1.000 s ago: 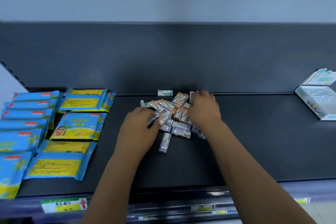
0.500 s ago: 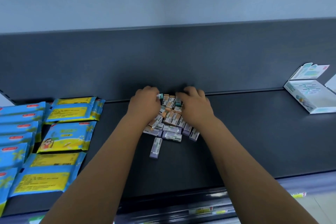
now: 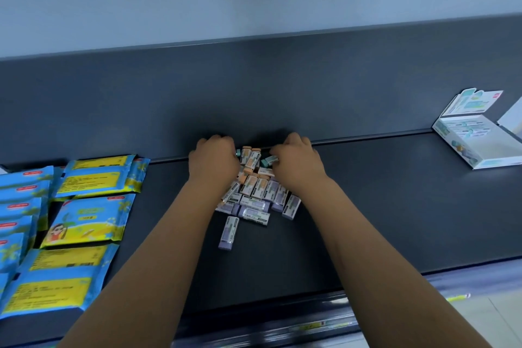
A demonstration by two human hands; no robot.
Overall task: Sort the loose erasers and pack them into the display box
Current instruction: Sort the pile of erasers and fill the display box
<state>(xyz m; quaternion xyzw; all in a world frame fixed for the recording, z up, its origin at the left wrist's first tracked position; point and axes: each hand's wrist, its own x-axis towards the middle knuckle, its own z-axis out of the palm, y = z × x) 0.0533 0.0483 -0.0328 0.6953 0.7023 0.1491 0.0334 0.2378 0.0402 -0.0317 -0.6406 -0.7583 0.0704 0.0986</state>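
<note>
While the eraser pile (image 3: 255, 192) sits mid-shelf against the back edge, your left hand (image 3: 214, 162) and right hand (image 3: 296, 161) cup its far end, fingers curled; display box (image 3: 477, 141) waits at the right edge.

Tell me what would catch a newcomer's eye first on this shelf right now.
Probably the pile of erasers mid-shelf near the back wall, with the left hand and right hand cupped on either side of it. Next, the blue-and-yellow packets spread at the left end. Then the open display box far right, apart from the pile.
</note>
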